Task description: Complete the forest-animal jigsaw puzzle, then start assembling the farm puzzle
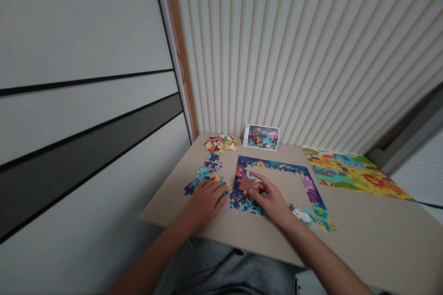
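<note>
A jigsaw puzzle frame (pixel 294 168) lies on the table with its border joined along most of the edge and table surface showing in its middle. My right hand (pixel 272 196) is over its left side, forefinger stretched out and thumb apart from it. The fingertips are at a brown puzzle piece (pixel 245 183) inside the left border; whether they press on it is unclear. Flat on the table, fingers together, my left hand (pixel 207 199) rests at the near edge of some loose blue and teal puzzle pieces (pixel 202 175). What lies beneath its palm is hidden.
A picture card (pixel 261 137) of the puzzle leans against the pleated curtain (pixel 238 55). Red and yellow pieces (pixel 221 143) are heaped at the back left. A yellow animal puzzle (pixel 349 173) lies at the right. The table's front edge runs close to my lap.
</note>
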{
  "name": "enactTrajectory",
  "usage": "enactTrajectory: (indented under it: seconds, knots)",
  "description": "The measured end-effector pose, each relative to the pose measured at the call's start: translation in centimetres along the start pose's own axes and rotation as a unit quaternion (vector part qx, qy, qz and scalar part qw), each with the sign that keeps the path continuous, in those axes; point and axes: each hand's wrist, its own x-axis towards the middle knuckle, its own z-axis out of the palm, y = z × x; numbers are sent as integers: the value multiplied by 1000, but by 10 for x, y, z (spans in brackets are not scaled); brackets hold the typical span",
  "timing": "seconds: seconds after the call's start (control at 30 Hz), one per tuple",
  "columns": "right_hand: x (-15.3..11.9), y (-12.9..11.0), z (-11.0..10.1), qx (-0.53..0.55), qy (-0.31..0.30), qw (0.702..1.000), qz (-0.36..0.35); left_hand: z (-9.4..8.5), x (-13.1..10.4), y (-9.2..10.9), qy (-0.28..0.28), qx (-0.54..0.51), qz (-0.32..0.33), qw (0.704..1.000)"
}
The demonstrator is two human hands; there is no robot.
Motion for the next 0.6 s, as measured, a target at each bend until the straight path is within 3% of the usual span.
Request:
enactTrajectory:
  seconds: [0.1,0.2,0.3,0.4,0.6]
  knots:
    - [0,2,0,-2,-5,1000,-3,-3,29,-31,31,8,-45,998]
    - [0,5,0,-2,-2,1000,-6,-3,66,-69,52,24,-150,987]
    - [0,8,0,1,5,1000,-8,1,91,-98,50,13,-175,983]
    - [0,6,-1,0,9,1000,-8,9,96,-114,49,-10,-169,984]
    - [-2,-2,-1,16,6,1000,16,12,78,-137,79,-68,-167,980]
